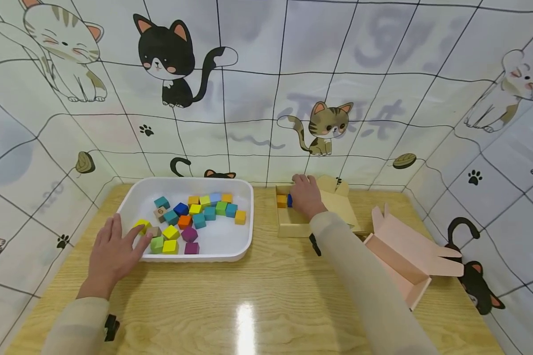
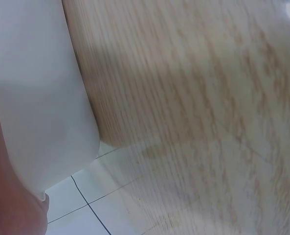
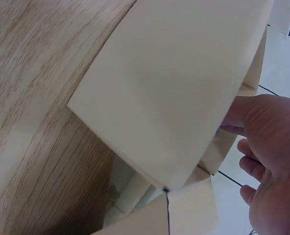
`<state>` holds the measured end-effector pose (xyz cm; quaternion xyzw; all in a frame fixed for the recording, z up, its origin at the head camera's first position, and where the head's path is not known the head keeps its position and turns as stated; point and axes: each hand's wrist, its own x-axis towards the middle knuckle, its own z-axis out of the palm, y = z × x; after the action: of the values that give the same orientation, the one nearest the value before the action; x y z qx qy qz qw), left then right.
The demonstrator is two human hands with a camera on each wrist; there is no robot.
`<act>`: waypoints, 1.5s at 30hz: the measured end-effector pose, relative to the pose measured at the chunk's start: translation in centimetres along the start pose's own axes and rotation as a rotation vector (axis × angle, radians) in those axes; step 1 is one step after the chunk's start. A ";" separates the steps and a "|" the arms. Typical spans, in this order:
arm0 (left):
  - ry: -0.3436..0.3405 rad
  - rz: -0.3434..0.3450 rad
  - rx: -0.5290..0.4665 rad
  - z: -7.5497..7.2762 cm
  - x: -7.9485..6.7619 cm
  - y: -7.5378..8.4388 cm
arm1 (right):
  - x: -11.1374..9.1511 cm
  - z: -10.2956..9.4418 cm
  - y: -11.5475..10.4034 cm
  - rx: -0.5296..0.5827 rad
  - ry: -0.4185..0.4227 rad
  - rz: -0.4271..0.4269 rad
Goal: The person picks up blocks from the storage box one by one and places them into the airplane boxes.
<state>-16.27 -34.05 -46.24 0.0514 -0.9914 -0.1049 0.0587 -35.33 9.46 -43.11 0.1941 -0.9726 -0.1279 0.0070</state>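
My right hand (image 1: 307,197) reaches into a pale yellow cardboard box (image 1: 293,230) and pinches a dark blue cube (image 1: 289,200) beside the orange cubes (image 1: 282,201). In the right wrist view the box wall hides most of that cube, while the hand's (image 3: 272,147) other fingers curl outside the grip. At the left, my left hand (image 1: 117,251) lies over the side of a white tray (image 1: 224,244), fingers spread and nothing held. Its fingertips are near a yellow cube (image 1: 142,226). Several wooden cubes of many colours, such as a purple cube (image 1: 192,248), lie in the tray.
A pink cardboard box (image 1: 408,246) with its lid raised stands on the right of the wooden table (image 1: 213,305). The yellow box's opened lid (image 1: 342,207) spreads rightward beneath my forearm. Cat-patterned sheeting (image 1: 248,98) closes off the back and sides.
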 end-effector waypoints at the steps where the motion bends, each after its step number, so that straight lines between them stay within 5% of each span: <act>1: -0.001 -0.001 -0.001 0.0 0.0 0.1 | 0.0 0.0 0.0 -0.003 -0.001 0.001; 25: -0.013 0.011 -0.002 0.3 0.3 0.5 | -0.8 0.6 0.4 0.027 0.006 0.004; 32: -0.017 0.011 0.002 0.4 0.2 0.3 | -2.3 -1.9 1.3 0.225 -0.006 0.021; 37: -0.004 0.008 0.004 0.2 0.2 0.0 | -3.8 -3.0 2.2 0.357 -0.140 0.058; 45: -0.010 0.002 -0.002 -0.2 0.0 0.2 | -5.9 -1.9 2.8 0.503 -0.304 0.045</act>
<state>-16.27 -33.90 -46.03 0.0496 -0.9916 -0.1062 0.0541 -30.79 13.77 -40.37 0.1466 -0.9677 0.0897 -0.1842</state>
